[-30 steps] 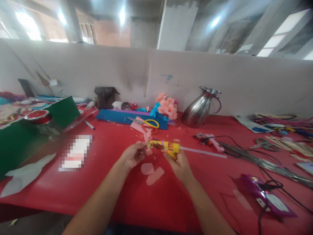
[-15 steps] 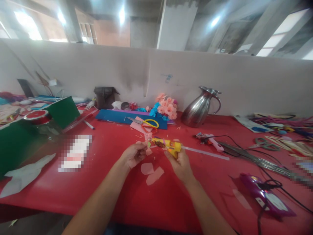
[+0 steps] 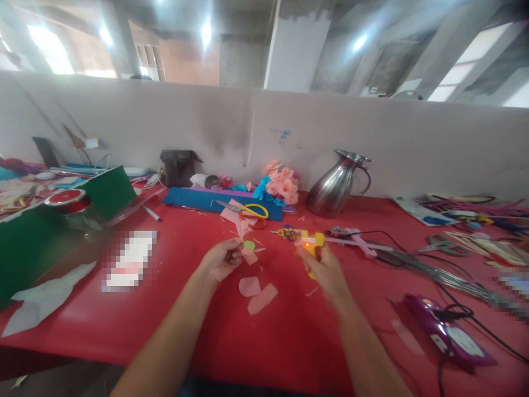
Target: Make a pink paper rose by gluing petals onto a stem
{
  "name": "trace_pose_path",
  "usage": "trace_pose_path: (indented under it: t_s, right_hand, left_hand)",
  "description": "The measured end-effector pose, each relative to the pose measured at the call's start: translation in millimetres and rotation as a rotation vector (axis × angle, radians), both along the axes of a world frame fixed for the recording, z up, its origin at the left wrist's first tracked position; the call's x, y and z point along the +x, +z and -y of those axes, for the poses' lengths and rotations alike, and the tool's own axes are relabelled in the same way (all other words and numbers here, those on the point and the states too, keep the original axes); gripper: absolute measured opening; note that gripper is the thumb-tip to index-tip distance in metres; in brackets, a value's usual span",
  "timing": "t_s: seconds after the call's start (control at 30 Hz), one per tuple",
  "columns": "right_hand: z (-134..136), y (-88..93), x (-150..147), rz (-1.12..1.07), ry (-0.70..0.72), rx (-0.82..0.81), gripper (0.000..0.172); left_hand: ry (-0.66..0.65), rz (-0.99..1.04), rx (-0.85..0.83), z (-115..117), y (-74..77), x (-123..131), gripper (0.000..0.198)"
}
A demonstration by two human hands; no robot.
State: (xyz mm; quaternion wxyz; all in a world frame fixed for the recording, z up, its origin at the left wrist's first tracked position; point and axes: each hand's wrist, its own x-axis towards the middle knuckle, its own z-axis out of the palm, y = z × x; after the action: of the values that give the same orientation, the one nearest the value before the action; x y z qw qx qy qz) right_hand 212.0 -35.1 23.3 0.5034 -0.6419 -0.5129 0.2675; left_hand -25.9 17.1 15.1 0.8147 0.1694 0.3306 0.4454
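My left hand [image 3: 221,262] is closed in a pinch on a small pink paper flower [image 3: 243,229], held up above the red table. My right hand [image 3: 326,267] grips a yellow glue gun [image 3: 314,242], its nozzle pointing left and a small light glowing on its body. A clear glue stick [image 3: 351,241] sticks out of its back end. Gun and paper flower are apart. Below the hands lie pink paper petals [image 3: 263,299] and a green paper piece [image 3: 249,245]. Yellow-handled scissors [image 3: 254,210] rest just beyond, on pink paper.
A steel jug [image 3: 336,184] stands at the back, right of a bunch of pink paper flowers [image 3: 283,183]. To the right are a pink glue gun [image 3: 363,245], a purple power strip [image 3: 450,333] with cords, and green scissors [image 3: 444,245]. A red-lidded jar [image 3: 68,199] stands left.
My right hand has drawn the yellow glue gun to the right, away from the pink paper flower. My left hand has shifted slightly left and still pinches the flower.
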Motion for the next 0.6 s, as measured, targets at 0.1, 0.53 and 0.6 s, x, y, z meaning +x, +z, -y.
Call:
trace_pose_path:
  t_s: [0.1, 0.53, 0.6]
  right_hand:
    - [-4, -2.4, 37, 0.152, -0.091, -0.314, 0.029]
    - [-38, 11.0, -61, 0.952, 0.263, 0.01, 0.02]
    - [-56, 5.1, -94, 0.934, 0.313, -0.064, 0.021]
  left_hand:
    - [0.111, 0.037, 0.023, -5, 3.8, -9, 0.009]
    - [0.276, -0.044, 0.078, -13, -1.0, -21, 0.01]
    - [0.281, -0.044, 0.097, -14, -1.9, -21, 0.012]
